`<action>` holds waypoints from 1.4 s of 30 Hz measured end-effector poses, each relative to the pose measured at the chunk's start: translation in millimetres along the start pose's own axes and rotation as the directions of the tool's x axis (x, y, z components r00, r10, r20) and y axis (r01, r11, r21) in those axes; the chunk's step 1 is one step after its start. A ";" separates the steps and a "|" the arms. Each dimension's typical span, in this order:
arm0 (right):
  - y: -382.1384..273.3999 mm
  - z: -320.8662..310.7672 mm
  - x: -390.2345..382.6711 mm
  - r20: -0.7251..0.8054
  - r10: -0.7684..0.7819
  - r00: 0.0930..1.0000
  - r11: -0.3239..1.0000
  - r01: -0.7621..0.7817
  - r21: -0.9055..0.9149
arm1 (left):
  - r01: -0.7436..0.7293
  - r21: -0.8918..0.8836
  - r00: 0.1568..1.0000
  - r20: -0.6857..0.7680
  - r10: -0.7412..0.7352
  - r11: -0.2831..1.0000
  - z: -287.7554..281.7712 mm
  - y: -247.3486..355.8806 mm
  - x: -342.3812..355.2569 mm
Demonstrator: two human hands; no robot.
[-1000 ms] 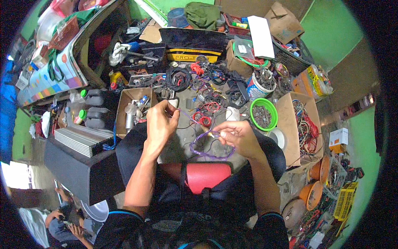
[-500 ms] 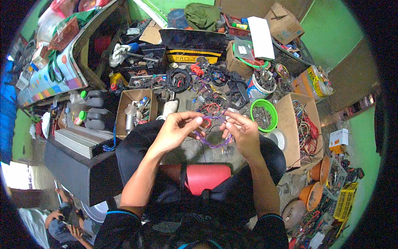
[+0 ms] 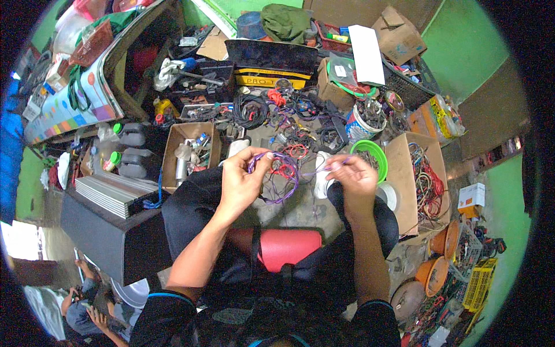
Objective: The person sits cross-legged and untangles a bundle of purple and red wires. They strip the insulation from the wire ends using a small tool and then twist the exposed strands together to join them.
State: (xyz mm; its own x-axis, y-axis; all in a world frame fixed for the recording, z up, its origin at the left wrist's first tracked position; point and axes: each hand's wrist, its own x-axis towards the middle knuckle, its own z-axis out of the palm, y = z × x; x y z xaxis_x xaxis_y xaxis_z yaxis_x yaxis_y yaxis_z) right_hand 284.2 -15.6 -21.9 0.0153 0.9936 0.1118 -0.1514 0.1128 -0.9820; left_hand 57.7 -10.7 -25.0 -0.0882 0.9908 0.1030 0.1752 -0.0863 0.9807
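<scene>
My left hand [image 3: 243, 179] grips a loose loop of purple wire [image 3: 291, 191] in the middle of the view, between thumb and fingers. A strand stretches from the loop to my right hand [image 3: 352, 179], which pinches it near a green bowl [image 3: 376, 151] of small dark parts. Red wire rings [image 3: 298, 150] lie on the concrete floor [image 3: 300, 217] beyond the loop, among tangled cables. A red padded cylinder [image 3: 289, 248] is between my legs.
Cardboard boxes of parts [image 3: 173, 156] and cables [image 3: 404, 196] flank me. A black box [image 3: 110, 237] with a finned metal case [image 3: 115, 194] is at left. Toolboxes [image 3: 269, 58] stand at the back, orange bowls [image 3: 433, 272] at right. A co-worker's hand [image 3: 95, 318] shows at lower left.
The purple loop has risen and moved left with my left hand. My right hand has moved right, away from the left, drawing a strand out from the loop.
</scene>
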 end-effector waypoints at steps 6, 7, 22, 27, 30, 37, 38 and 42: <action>7.3 32.7 -15.7 0.125 -0.143 0.982 0.953 0.171 -0.252 | 0.146 -0.296 0.987 0.102 -0.121 0.944 5.3 -2.8 -1.0; 8.1 32.3 -15.8 0.148 -0.192 0.970 0.909 0.232 -0.345 | 0.116 -0.351 0.987 0.148 -0.067 0.929 6.3 -2.1 -2.0; 1.4 34.2 -14.2 0.150 0.062 0.987 0.998 -0.057 -0.041 | -0.501 0.004 0.855 0.155 0.495 0.865 -22.0 -11.2 17.4; 1.2 12.7 -5.6 0.108 -0.171 0.979 0.947 0.194 -0.256 | -0.262 0.694 0.914 -0.045 0.404 0.670 -29.7 -6.5 20.2; -5.6 15.1 -5.0 0.030 -0.304 0.952 0.897 0.297 -0.327 | -0.190 0.888 0.914 0.005 0.405 0.418 -17.4 -0.3 16.6; -13.3 7.8 -3.3 -0.219 -0.495 0.841 0.827 0.379 -0.415 | -0.262 0.958 0.965 0.261 0.026 0.113 5.0 -31.7 4.3; -15.1 6.0 -2.8 -0.256 -0.526 0.811 0.813 0.390 -0.433 | -0.288 0.954 0.958 0.285 0.045 0.090 4.9 -35.1 4.4; -10.7 -2.0 -1.0 -0.278 -0.580 0.766 0.767 0.398 -0.503 | -0.375 0.916 0.927 0.375 0.030 0.145 2.9 -45.3 2.6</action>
State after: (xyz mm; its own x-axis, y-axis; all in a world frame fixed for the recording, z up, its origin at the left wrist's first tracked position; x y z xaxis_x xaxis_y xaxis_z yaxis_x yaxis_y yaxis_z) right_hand 287.8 -17.8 -11.8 0.3746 0.6961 0.6125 0.3871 0.4829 -0.7855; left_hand 52.3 -3.9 -69.6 0.2912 0.9546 0.0623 0.9562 -0.2886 -0.0483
